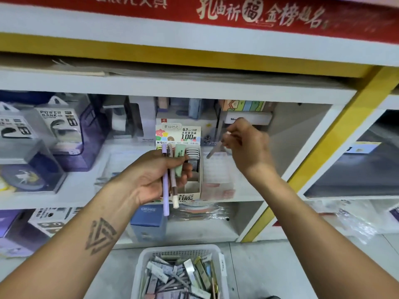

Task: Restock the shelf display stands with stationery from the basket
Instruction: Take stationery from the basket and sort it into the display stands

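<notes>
The left hand point(155, 175), palm up, grips several pens point(165, 190) before the display stand point(194, 169). The right hand point(246, 147), raised, pinches what seems a blurred pen point(213, 151).

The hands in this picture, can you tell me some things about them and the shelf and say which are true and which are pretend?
1. The left hand holds a purple pen and a few other stationery pieces. True.
2. The basket sits up on the shelf. False: it stands on the floor, below the hands.
3. The right hand is reaching into the basket. False: it is raised at shelf height, right of the lead display box, pinching a thin grey pen.
4. The lead display box has open compartments at its front. True.
5. The basket is empty. False: it is full of stationery.
</notes>
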`<state>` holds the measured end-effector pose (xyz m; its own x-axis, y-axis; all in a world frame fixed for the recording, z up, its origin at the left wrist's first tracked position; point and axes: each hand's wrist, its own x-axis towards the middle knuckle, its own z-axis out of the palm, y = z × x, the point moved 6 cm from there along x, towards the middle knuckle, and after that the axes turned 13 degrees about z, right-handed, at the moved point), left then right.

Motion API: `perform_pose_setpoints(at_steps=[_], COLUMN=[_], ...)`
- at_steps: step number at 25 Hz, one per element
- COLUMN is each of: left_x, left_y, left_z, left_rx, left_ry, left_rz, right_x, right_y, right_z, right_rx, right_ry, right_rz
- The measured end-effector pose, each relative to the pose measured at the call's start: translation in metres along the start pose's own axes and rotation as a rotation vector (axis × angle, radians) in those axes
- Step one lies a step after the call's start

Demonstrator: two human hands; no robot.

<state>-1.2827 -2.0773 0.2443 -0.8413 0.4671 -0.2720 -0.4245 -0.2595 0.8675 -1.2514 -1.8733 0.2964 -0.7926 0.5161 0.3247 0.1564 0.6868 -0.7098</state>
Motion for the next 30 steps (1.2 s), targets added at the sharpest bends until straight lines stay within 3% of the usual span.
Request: perform_pose_setpoints(at_steps=[14, 17, 19, 22, 24, 27, 30], left_x=[-0.005, -0.006, -0.008, -0.011, -0.013, -0.014, -0.018], left_y=[0.005, 0.005, 0.006, 0.007, 0.006, 0.000, -0.009], left_z=[-0.015, -0.017, -0.019, -0.018, -0.017, -0.011, -0.002], left_rx=[-0.012, -0.017, -0.018, -0.018, -0.036, -0.034, -0.013], left_ry=[-0.035, -0.037, -0.032, -0.027, -0.015, -0.015, -0.033], left_rz=[0.024, 0.018, 0.012, 0.006, -0.014, -0.039, -0.068], right_x=[0.002, -0.004, -0.006, -0.009, -0.016, -0.046, -0.064], right_y=[-0.009, -0.017, -0.015, -0.011, -0.009, 0.001, 0.005], right_z=[0.036, 0.053, 0.063, 0.055, 0.051, 0.058, 0.054], right_rx=[-0.060, -0.230, -0.340, -0.319, -0.381, -0.577, -0.658], right_ry=[-0.013, -0.085, -0.153, -0.149, -0.257, -0.640, -0.728], right_rz=[-0.237, -0.344, -0.297, -0.118, -0.034, 0.048, -0.014])
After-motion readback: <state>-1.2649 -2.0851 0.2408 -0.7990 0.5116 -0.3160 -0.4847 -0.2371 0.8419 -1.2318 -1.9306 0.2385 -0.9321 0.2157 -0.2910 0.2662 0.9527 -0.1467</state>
